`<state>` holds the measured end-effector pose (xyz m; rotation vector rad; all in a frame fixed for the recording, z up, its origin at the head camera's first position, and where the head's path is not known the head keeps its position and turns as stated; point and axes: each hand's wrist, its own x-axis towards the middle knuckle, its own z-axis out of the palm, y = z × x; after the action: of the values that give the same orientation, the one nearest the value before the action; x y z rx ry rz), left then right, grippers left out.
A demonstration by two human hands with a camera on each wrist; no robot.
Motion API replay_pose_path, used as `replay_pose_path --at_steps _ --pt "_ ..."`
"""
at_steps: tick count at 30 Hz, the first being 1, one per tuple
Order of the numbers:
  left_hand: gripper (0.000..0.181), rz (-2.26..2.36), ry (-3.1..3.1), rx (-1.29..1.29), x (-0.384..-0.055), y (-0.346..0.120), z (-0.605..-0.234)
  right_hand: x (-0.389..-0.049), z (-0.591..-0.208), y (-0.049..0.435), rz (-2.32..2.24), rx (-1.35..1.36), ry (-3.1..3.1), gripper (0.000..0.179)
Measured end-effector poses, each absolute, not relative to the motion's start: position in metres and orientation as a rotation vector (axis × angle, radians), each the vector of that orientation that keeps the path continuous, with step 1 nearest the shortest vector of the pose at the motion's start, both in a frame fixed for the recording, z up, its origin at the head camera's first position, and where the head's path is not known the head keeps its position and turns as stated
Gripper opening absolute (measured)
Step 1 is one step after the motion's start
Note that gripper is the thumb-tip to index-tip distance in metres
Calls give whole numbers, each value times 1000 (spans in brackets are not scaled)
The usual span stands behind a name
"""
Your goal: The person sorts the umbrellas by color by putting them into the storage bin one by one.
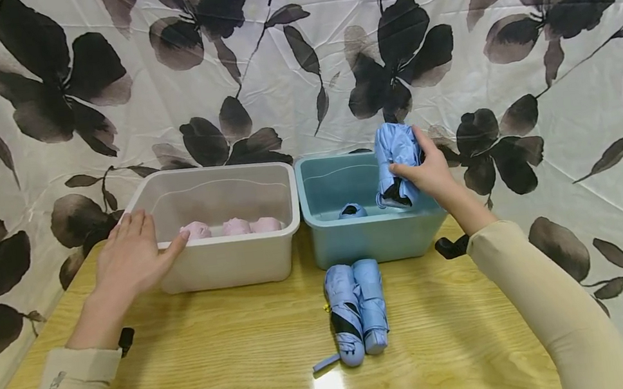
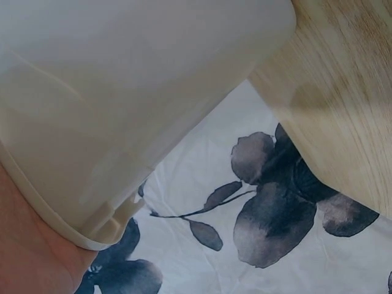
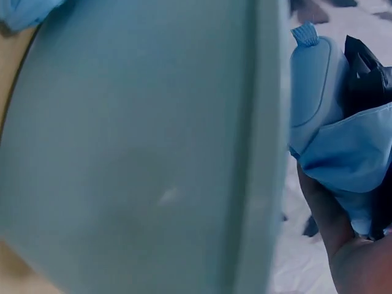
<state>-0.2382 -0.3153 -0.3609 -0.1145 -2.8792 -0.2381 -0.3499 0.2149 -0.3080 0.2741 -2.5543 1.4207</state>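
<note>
My right hand [image 1: 431, 170] grips a folded blue umbrella [image 1: 397, 161] over the right part of the blue bin [image 1: 375, 238]. Its black inner side shows at the lower end; the right wrist view catches its handle [image 3: 312, 86] beyond the bin's rim. Inside that bin, the end of another blue umbrella [image 1: 352, 211] is visible. At the white bin [image 1: 226, 263], my left hand [image 1: 132, 252] rests on the left front rim with fingers extended. Several pink rolled bundles [image 1: 236, 226] lie in this bin, partly hidden by its front wall.
Two folded blue umbrellas [image 1: 345, 313] lie side by side on the wooden table [image 1: 221, 361] before the blue bin, one with a loose strap [image 1: 326, 363]. A floral cloth [image 1: 295, 60] hangs close behind both bins.
</note>
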Motion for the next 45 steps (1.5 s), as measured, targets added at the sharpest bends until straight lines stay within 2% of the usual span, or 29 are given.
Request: replay_pose_path --at_steps 9,17,26,37,41,45 --pt "105 -218 -2881 -113 -241 -316 -360 -377 -327 210 1285 244 -2869 102" --pt "108 -222 -2896 -110 -245 -314 -359 -388 -338 206 1211 245 -3088 98" --pt "107 -222 -2903 -103 -245 -309 -359 -401 -345 205 1316 163 -3288 95" --pt "104 -204 -2895 -95 -241 -310 -362 -414 -363 202 1109 258 -3452 96" --pt "103 -201 -2886 -93 -240 -312 -360 -418 -365 200 872 366 -3472 94" --pt "103 -199 -2884 -90 -239 -315 -358 -419 -363 195 892 470 -3511 95"
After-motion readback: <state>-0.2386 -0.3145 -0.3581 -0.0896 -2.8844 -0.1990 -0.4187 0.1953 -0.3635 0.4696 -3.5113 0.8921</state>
